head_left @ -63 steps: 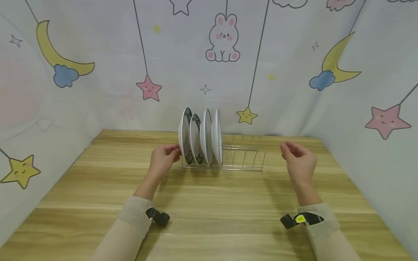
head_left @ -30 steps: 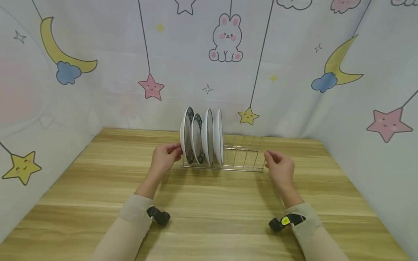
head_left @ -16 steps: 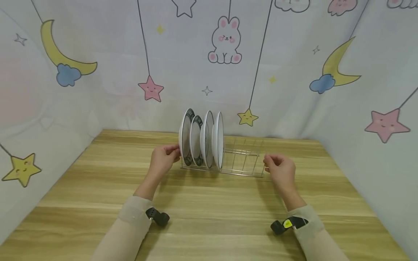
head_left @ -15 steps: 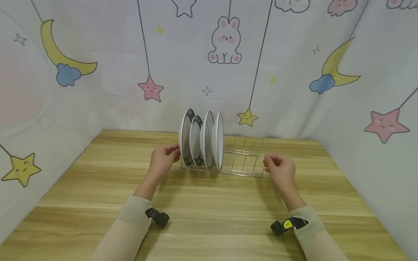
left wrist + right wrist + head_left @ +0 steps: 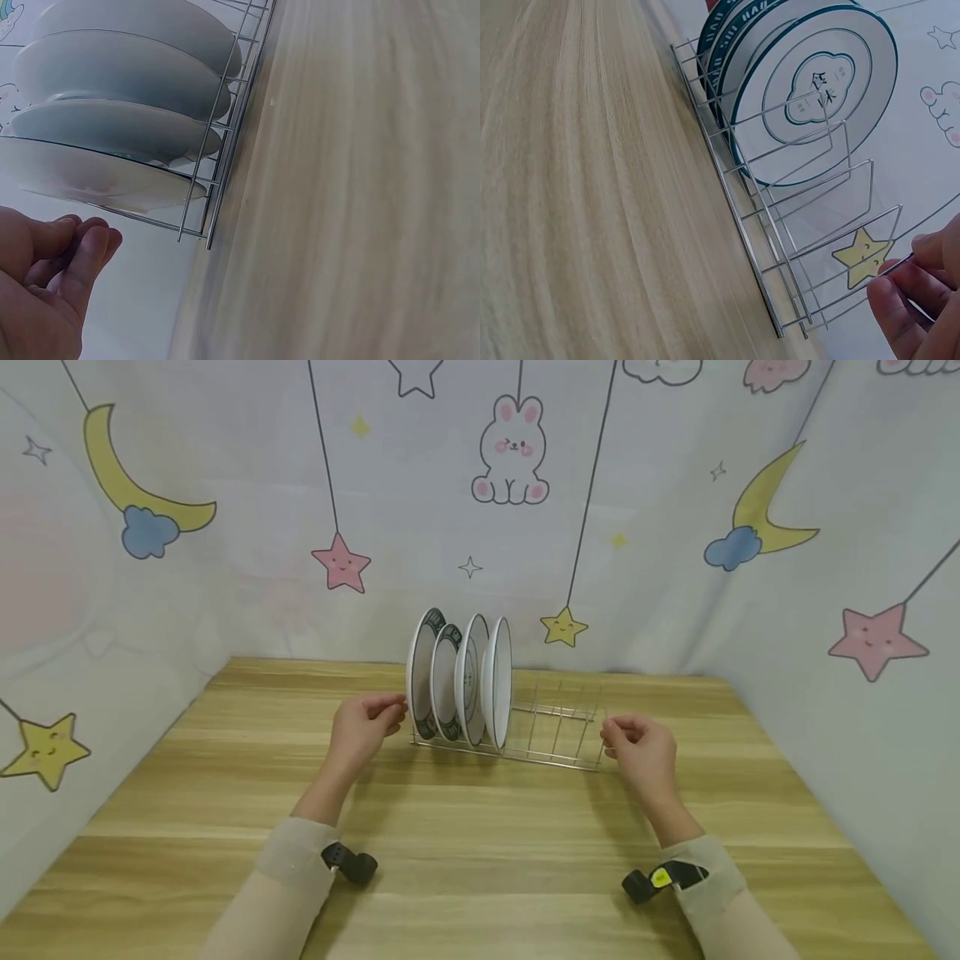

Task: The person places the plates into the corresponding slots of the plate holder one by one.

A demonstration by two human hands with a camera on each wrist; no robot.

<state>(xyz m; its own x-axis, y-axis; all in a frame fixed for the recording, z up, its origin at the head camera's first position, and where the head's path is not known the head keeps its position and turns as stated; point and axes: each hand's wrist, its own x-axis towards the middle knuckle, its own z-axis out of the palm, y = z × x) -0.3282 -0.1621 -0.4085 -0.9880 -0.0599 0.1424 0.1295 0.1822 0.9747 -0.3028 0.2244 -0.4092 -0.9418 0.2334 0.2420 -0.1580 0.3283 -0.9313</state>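
A wire dish rack (image 5: 555,743) stands on the wooden table, with several white plates (image 5: 498,685) upright in its left half. Some plates have a dark green lettered rim, seen in the right wrist view. My right hand (image 5: 643,756) pinches the end wire of the dish rack (image 5: 825,304) between thumb and fingers. My left hand (image 5: 360,731) is beside the leftmost plate. In the left wrist view, the left hand's (image 5: 52,277) fingers are bent loosely and lie just off the rack's end wire, with nothing visible between them.
The wooden table (image 5: 480,877) extends in front of the rack. Behind it hangs a pale curtain (image 5: 420,510) printed with stars, moons and a rabbit. Each forearm wears a black wrist camera (image 5: 352,864).
My right hand came in from the right and took hold of the rack's right end, which swung slightly nearer. The left hand has since drawn a little left, off the rack.
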